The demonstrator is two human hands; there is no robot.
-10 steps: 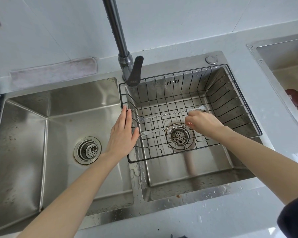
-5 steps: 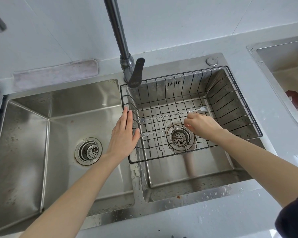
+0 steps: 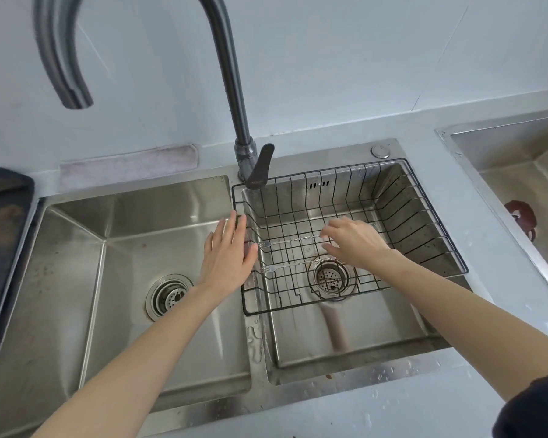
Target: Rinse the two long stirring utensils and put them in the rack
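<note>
A: Hands first: what do they hold?

B: Nothing that shows. The right hand (image 3: 356,243) hovers palm down over the wire rack (image 3: 424,222), fingers loosely spread, just above the far stirrer (image 3: 290,241); whether the fingertips touch it cannot be told. The left hand (image 3: 227,254) is flat with straight fingers together, lying against the rack's left edge, over the divider between the two basins.

A: And the two utensils?

B: Both lie in the rack, roughly parallel, running left to right, forked ends toward the left hand. The far one's right end is hidden under the right hand. The near stirrer (image 3: 285,266) lies just in front of it, its right part crossing above the right drain (image 3: 329,276).

A: Where does the rack sit?

B: In the right basin (image 3: 345,336), filling its rear part. The faucet (image 3: 231,90) rises behind the divider, its lever (image 3: 260,167) hanging over the rack's back left corner. The left basin (image 3: 124,279) has its own drain (image 3: 168,295). Water drops lie on the steel rim and the counter (image 3: 345,412) in front.
</note>
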